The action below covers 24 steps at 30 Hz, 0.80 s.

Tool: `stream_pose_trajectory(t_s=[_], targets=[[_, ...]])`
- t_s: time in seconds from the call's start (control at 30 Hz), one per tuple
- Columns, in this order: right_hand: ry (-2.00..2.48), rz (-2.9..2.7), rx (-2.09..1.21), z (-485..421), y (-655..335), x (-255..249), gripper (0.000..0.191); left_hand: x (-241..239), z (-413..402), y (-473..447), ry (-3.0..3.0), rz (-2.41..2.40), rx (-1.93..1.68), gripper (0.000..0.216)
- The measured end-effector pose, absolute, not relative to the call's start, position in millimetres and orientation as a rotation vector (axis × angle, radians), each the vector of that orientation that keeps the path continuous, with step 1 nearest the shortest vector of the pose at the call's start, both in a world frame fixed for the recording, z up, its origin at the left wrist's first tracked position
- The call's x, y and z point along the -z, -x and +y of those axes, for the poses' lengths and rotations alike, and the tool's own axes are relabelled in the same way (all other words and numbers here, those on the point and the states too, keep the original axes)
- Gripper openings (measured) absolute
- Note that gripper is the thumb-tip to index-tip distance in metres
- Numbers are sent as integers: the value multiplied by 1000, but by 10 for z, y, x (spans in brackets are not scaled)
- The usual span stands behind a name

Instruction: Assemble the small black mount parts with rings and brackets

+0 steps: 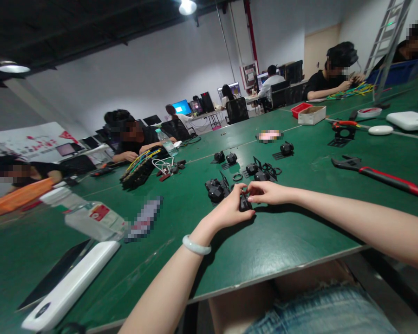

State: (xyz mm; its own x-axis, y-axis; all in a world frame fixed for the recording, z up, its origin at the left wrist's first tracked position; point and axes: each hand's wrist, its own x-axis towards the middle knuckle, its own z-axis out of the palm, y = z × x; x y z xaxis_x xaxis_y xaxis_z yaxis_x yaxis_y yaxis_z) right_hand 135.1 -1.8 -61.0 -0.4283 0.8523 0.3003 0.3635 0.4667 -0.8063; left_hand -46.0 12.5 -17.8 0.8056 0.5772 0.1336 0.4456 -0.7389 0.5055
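Both my hands meet over the green table around a small black plastic part (pixel 244 202). My left hand (pixel 231 208), with a pale bangle (pixel 196 246) on its wrist, curls its fingers and thumb about the part from the left. From the right, my right hand (pixel 267 192) pinches at the part's upper side; its fingertips partly hide it. Just beyond my left hand sits a cluster of black parts (pixel 215 189). More black parts (pixel 261 172) and a black ring (pixel 237 176) lie past my fingers, and another black part (pixel 286 148) stands farther back.
An adjustable wrench (pixel 386 177) with red-black handle lies right. Left are a clear bottle (pixel 94 218), a white device (pixel 73 287) and a dark tablet-like slab (pixel 52 278). Boxes (pixel 312 115) stand at the back. Several people sit around; one (pixel 334 74) handles coloured cables. The table edge (pixel 282 273) runs before me.
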Motion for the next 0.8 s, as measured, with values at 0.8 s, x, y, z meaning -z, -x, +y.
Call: stream_pose_trajectory(t_s=[0.8], targets=[[1147, -1930, -722, -47, -1284, 584, 29, 164, 115, 448, -2533, 759, -387, 64]])
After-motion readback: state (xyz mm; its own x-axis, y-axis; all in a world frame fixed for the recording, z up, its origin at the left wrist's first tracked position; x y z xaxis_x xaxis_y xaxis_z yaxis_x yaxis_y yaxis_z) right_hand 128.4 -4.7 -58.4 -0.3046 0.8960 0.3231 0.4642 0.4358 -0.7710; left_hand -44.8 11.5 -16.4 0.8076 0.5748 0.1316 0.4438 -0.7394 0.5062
